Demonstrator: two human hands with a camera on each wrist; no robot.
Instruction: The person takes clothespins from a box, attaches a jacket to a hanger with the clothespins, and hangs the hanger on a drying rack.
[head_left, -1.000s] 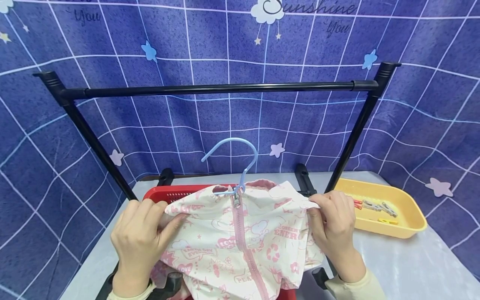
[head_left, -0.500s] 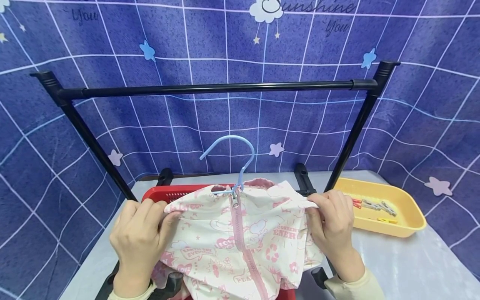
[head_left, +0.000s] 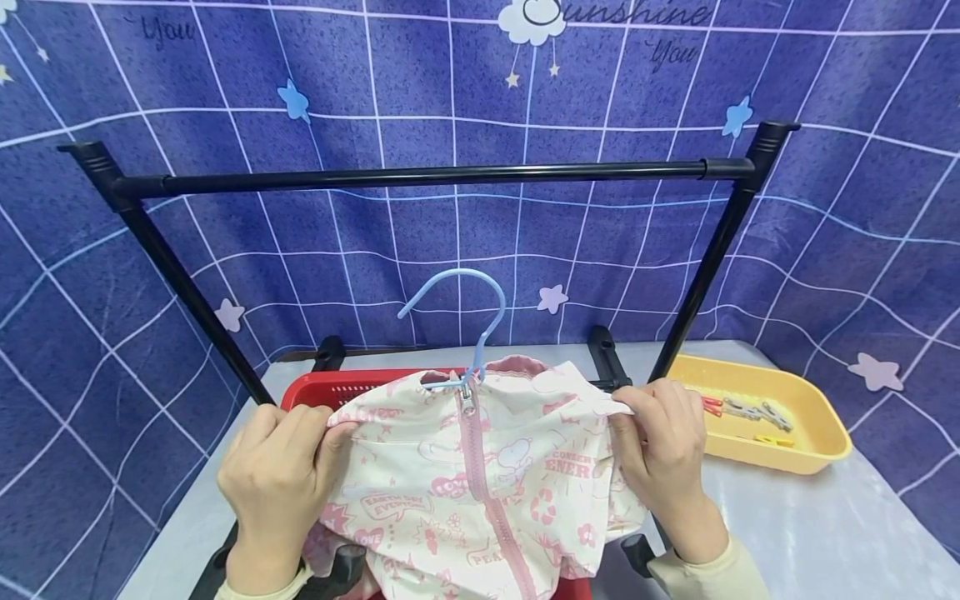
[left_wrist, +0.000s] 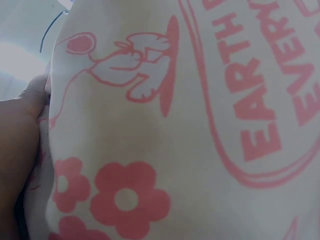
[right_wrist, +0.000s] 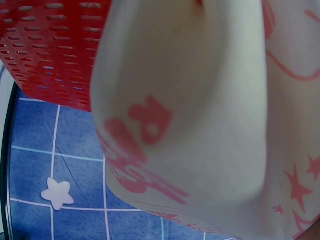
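Observation:
A white zip-up jacket (head_left: 420, 475) with pink prints is spread between my hands, its pink zipper running down the front. The blue hook of a hanger (head_left: 491, 321) rises from the collar; the rest of the hanger is mostly hidden inside the cloth. My left hand (head_left: 273, 479) pinches the jacket's left-side shoulder between thumb and fingers. At the opposite shoulder, my right hand (head_left: 667, 458) pinches the fabric. Printed cloth fills most of the left wrist view, with part of a hand (left_wrist: 20, 145) at its left edge. In the right wrist view a fold of the jacket (right_wrist: 190, 120) hangs close.
Above and behind the jacket stands a black rack with a horizontal bar (head_left: 435, 177). A red basket (head_left: 318, 387) sits behind and below the garment. To the right, a yellow tray (head_left: 813, 425) holds several clothespins (head_left: 742, 408) on the pale table (head_left: 810, 517).
The hanger hook has shifted slightly left and up. Both hands keep their hold on the jacket's shoulders, and the view has drifted a little.

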